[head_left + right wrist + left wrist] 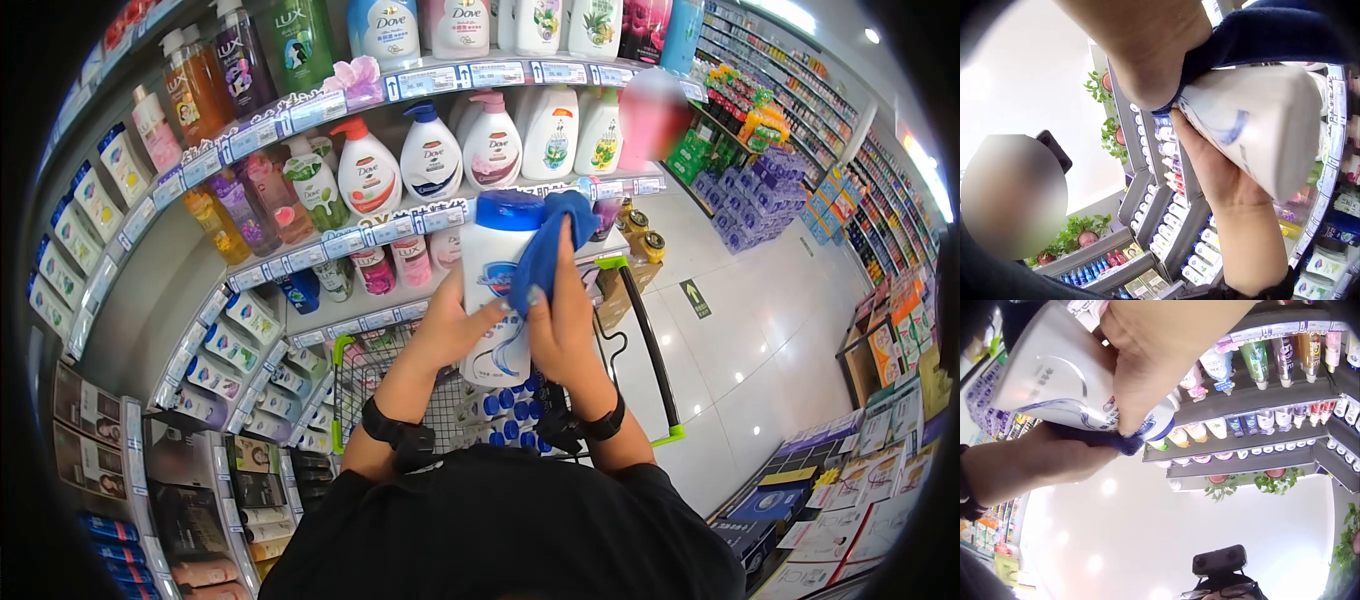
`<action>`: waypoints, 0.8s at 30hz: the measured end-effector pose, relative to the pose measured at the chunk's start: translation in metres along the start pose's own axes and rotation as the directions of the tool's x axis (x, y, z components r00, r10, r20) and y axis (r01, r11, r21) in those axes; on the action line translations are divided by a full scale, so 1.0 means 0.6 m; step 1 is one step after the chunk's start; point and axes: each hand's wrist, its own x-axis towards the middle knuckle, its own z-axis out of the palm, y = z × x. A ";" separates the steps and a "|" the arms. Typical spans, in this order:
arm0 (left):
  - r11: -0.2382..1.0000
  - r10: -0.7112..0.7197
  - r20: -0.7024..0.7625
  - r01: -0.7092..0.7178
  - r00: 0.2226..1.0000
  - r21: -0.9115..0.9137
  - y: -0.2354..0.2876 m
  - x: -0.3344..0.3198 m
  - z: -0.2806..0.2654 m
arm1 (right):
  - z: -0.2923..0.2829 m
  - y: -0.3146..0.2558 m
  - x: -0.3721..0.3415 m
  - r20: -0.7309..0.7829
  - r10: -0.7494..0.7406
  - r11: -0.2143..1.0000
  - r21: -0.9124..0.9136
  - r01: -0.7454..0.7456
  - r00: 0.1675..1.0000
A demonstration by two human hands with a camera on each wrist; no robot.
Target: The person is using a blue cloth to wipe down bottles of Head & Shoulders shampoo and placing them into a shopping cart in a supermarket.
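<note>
A white bottle (495,345) with a blue cap (510,210) is held upright over the cart in the head view. My left hand (450,318) grips it from the left side, thumb across its front. Pressed to its right side is a blue cloth (540,262), which my right hand (568,325) holds with the thumb on the label side. In the left wrist view the bottle (1054,375) lies between the left hand (1147,356) and the right hand (1041,459). The right wrist view shows the bottle's base (1291,131) and the cloth (1254,37).
Below the hands stands a shopping cart (665,385) with several blue-capped bottles (510,410) inside. Shelves (420,85) of pump bottles curve ahead and to the left. Stacked purple packs (760,195) and tiled floor (740,330) lie to the right, with a box display (860,500) nearer.
</note>
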 end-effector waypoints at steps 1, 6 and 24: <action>1.000 -0.017 -0.086 0.016 0.996 -0.016 -0.005 0.003 0.001 | 0.008 -0.004 -0.006 0.000 -0.024 0.999 -0.041 0.024 1.000; 0.948 -0.034 -0.423 -0.105 0.906 -0.300 0.016 0.019 -0.006 | 0.048 -0.008 -0.048 0.109 0.038 0.982 -0.188 -0.017 0.993; 0.880 0.337 -0.083 -0.282 0.938 0.382 0.013 -0.021 0.027 | 0.017 0.003 -0.018 -0.329 0.175 0.970 0.220 -0.105 0.928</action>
